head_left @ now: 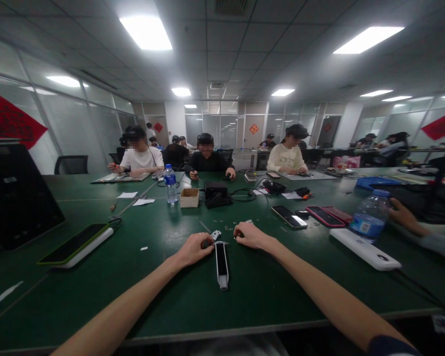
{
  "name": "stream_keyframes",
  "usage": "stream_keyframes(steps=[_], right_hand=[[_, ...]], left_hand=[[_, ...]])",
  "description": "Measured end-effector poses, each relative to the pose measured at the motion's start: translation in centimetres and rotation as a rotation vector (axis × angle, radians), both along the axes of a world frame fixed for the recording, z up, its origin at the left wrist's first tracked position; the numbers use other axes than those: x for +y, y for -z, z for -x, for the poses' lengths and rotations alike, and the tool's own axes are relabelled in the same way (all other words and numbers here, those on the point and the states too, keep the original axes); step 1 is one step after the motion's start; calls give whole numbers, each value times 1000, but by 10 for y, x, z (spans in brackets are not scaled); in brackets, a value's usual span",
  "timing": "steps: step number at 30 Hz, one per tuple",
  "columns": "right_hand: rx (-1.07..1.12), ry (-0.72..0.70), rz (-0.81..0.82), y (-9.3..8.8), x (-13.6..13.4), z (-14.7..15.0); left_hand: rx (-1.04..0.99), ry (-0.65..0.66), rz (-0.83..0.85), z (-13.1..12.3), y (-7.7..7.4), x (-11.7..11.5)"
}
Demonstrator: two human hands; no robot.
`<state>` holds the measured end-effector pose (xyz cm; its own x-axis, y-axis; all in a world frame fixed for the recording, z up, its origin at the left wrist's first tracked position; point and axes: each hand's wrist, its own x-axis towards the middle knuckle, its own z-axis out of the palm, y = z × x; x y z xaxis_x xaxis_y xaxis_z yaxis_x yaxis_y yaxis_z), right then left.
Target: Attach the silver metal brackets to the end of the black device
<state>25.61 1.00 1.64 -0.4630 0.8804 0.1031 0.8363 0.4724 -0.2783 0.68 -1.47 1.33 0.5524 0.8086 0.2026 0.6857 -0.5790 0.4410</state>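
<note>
A slim white-edged device with a dark face (221, 262) lies lengthwise on the green table, its narrow tip toward me. My left hand (195, 248) is at its far left corner, fingers pinched together; whatever sits between them is too small and dark to name. Just beyond the fingertips rests a small silvery metal part (216, 234). To the right of the device, my right hand (252, 235) is closed, its fingertips low at the tabletop, and what they hold is hidden. Several tiny light pieces (229, 228) are scattered between and beyond the hands.
Left is a white power bank with a phone (76, 243); right are phones (289, 216), another white power bank (365, 248) and a large water bottle (371, 213) near a co-worker's hand (406, 217). Ahead stand a bottle (170, 185), a small box (189, 198) and a black case (215, 190).
</note>
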Motion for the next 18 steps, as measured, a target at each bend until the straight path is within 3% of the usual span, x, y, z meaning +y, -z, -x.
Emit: stream_keyframes(steps=[8,18], right_hand=[[-57,-40,-10,-9,-3,3],[-58,21,108,-1,13,-1]], left_hand=[[10,6,-14,0,4,3],[-7,18,-21,0,4,3]])
